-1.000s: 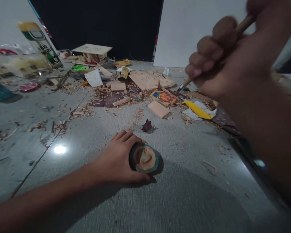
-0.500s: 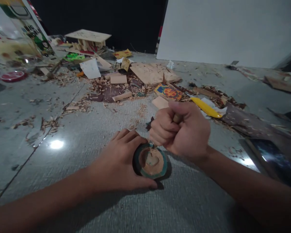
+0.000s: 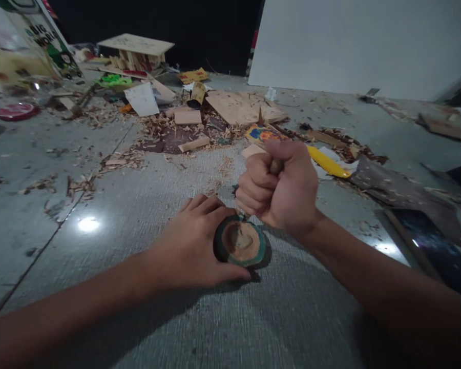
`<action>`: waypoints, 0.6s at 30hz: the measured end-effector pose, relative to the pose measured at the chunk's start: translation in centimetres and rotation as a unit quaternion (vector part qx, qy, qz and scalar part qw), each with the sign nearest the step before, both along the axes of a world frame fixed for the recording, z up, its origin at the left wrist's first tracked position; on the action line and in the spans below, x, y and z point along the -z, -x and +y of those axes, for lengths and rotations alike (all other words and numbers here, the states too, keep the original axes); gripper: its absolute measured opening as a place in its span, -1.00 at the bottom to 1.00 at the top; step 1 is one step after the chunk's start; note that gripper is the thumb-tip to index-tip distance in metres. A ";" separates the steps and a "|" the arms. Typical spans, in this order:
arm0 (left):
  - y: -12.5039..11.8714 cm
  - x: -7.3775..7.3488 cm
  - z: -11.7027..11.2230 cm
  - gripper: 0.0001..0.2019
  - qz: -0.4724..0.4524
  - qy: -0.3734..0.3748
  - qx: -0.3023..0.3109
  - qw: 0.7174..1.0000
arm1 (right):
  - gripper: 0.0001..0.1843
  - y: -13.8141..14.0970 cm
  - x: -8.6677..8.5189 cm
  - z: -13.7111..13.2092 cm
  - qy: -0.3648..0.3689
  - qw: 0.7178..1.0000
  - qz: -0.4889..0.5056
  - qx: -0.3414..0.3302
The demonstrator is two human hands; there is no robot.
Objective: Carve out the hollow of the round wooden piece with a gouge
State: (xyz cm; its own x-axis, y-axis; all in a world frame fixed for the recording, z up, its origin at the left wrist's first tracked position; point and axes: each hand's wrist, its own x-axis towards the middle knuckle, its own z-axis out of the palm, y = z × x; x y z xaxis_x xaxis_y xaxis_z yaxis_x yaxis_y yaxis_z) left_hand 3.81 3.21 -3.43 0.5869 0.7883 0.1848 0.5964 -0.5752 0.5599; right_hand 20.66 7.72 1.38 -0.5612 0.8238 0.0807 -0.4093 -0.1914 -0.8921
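A round wooden piece [image 3: 250,248] with a teal rim and a hollow carved around a raised centre rests on the grey floor. My left hand [image 3: 195,243] grips it from the left, fingers around the far side and thumb along the near side. In a closed fist, my right hand [image 3: 282,187] holds a carving tool upright; the top of its wooden handle [image 3: 276,166] shows between thumb and fingers. Below the fist, the tool's tip meets the far rim of the piece. Most of the tool is hidden by my fingers.
Wood shavings, offcuts and a flat board [image 3: 242,106] lie ahead. A yellow serrated tool [image 3: 328,161] lies beyond my right hand. On the right is a dark phone [image 3: 426,241]. A red lid [image 3: 17,111] lies far left; a white panel [image 3: 346,46] stands behind.
My right fist has shifted slightly left over the piece, with the tool still in it. A pale chip at the far rim no longer shows. My left hand keeps its grip; the view tilts slightly.
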 end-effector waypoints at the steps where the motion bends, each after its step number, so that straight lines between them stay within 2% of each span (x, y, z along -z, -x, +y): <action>1: 0.0 0.0 0.0 -0.18 0.006 -0.001 -0.002 1.000 | -0.39 0.1 0.0 0.0 0.007 1.000 -0.001 0.007; 9: -0.1 -0.2 0.0 -0.17 0.038 -0.008 0.012 0.999 | -0.45 -0.2 0.3 0.1 0.080 0.987 0.036 0.132; 11: 0.0 -0.2 0.0 -0.18 0.037 -0.010 0.008 0.999 | -0.45 -0.3 0.3 0.0 0.064 0.990 0.025 0.121; 15: 0.0 -0.1 -0.1 -0.22 0.015 -0.009 0.008 1.000 | -0.40 0.0 -0.1 -1.2 -0.049 0.998 -0.028 0.029; 18: 0.0 0.1 -0.1 -0.29 0.004 -0.009 0.012 1.000 | -0.42 0.4 -0.4 -2.0 -0.096 0.993 -0.067 0.022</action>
State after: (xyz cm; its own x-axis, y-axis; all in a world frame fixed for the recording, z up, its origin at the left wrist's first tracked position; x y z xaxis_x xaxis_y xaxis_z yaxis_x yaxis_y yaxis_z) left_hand 3.80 3.08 -3.50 0.6065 0.7710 0.1941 0.5864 -0.5987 0.5456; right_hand 20.29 5.76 1.73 -0.5410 0.8244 0.1665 -0.2891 0.0036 -0.9573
